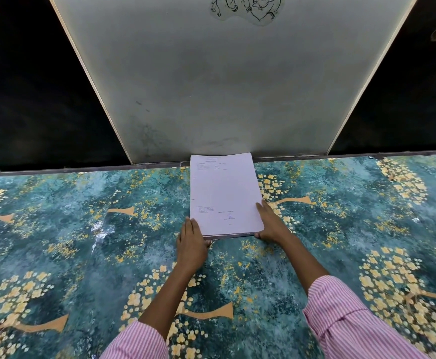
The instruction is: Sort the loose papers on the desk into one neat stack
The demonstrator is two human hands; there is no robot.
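Far left, a dark panel (30,86) stands behind the surface (56,242), which wears a teal cover scattered with yellow blossoms and orange trunks. There's a shiny crinkled patch (103,229) on that cover, just left of the action.

Now the left hand (191,242), reaching out of a pink-striped left sleeve (136,343). It lies flat on the surface, fingers straight, pressed against the near-left corner of the stack of papers (224,193). No curl there, so that grip is open, nothing clasped.

Centre stage, the stack itself: one squared pile, lying flat at the far edge of the surface, its far end touching the base of the white panel (211,86) that rises behind. The top sheet carries small print near its far end and a few lines with a signature near the bottom; the text is too small to read. High on the panel, a line drawing (245,6) pokes in, cut off by the frame.

Over to the right hand (271,224): fingers straight along the stack's right edge, thumb tucked at the near-right corner. Open grip again, bracing rather than clasping. Its right sleeve (346,314) fills the lower right.
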